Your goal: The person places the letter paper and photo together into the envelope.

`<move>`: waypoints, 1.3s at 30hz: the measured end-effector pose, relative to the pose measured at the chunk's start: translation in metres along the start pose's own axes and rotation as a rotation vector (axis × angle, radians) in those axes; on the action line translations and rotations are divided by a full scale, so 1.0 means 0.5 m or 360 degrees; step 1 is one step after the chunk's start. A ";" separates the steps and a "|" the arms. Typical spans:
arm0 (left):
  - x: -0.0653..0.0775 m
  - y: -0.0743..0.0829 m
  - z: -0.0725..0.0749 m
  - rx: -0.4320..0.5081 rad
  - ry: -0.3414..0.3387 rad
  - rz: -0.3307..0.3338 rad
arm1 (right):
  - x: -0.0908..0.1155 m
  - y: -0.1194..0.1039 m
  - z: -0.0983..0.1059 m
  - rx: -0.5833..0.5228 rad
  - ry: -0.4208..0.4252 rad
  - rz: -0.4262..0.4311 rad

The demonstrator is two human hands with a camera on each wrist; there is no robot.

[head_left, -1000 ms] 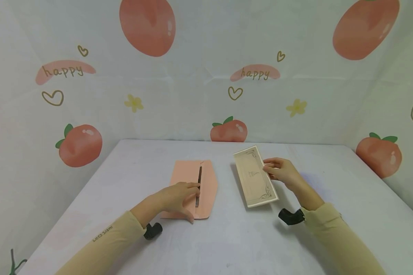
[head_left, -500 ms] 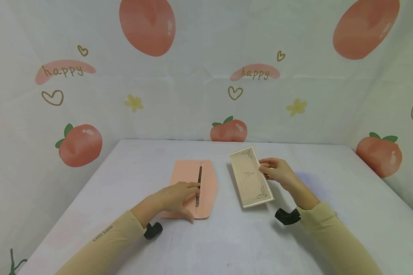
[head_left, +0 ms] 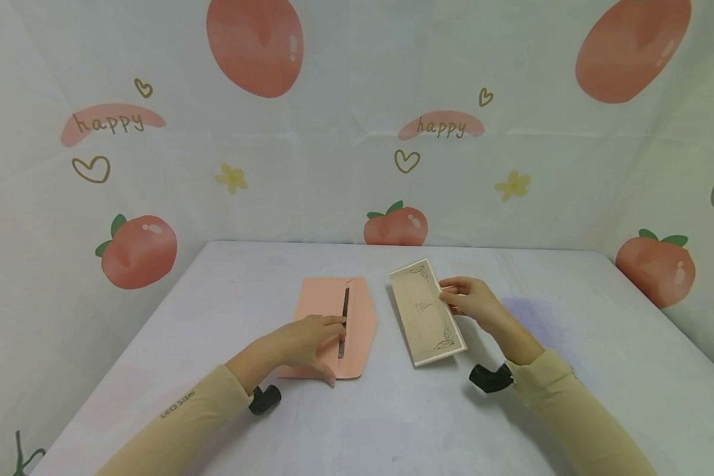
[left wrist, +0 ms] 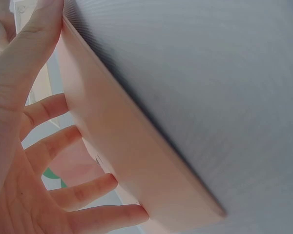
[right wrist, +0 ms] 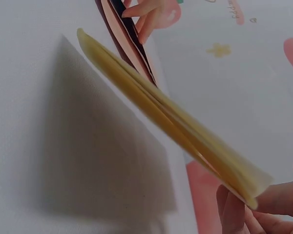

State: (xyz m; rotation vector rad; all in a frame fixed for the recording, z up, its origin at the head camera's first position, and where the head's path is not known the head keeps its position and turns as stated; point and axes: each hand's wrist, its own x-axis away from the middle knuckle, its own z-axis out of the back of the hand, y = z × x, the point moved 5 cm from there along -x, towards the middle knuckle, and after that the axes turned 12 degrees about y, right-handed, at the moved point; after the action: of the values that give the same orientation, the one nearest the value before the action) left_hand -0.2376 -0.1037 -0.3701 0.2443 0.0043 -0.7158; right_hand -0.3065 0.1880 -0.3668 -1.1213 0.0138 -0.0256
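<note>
A peach-pink envelope (head_left: pixel 357 330) lies on the table with its pointed flap spread to the right and a dark slit at its mouth. My left hand (head_left: pixel 309 340) rests on it, fingertips at the slit and thumb at the near edge. In the left wrist view the fingers (left wrist: pixel 95 187) are spread and fairly straight against the envelope (left wrist: pixel 132 161). To its right, my right hand (head_left: pixel 473 304) pinches a cream folded card (head_left: pixel 428 314) with ornamented corners by its right long edge. The card tilts above the table; the right wrist view shows its several layers edge-on.
A white table (head_left: pixel 357 430) carries the envelope. Behind it hangs a pale cloth backdrop (head_left: pixel 321 198) printed with fruit, hearts and flowers. A dark curved piece (head_left: pixel 490 378) is at the right cuff, and another dark piece (head_left: pixel 265 400) is at the left one.
My right hand has brought the card a short way left towards the envelope and slightly nearer to me. The left hand and the envelope have stayed in place.
</note>
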 end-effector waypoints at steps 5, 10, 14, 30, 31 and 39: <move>0.000 0.000 0.000 -0.0009 0.0003 -0.0008 | 0.001 -0.003 -0.007 -0.0011 -0.0016 0.0016; 0.001 -0.002 -0.001 -0.0005 -0.0016 0.0019 | 0.001 -0.005 -0.013 -0.0011 -0.0018 0.0016; 0.000 -0.004 -0.003 -0.0002 -0.0026 0.0032 | 0.001 -0.004 -0.016 -0.0026 -0.0016 0.0013; 0.001 -0.005 -0.003 -0.0005 -0.0014 0.0005 | 0.005 -0.013 -0.040 -0.0062 -0.0007 0.0009; 0.001 -0.005 -0.003 -0.0008 -0.0013 0.0003 | 0.005 -0.015 -0.042 -0.0065 -0.0008 0.0011; -0.001 -0.004 -0.006 -0.0016 -0.0032 0.0033 | 0.008 -0.024 -0.059 -0.0112 -0.0027 0.0016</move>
State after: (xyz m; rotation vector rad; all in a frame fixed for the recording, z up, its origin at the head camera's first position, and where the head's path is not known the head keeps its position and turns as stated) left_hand -0.2390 -0.1042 -0.3733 0.2274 -0.0141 -0.6976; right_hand -0.3031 0.1561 -0.3688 -1.1917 0.0052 -0.0066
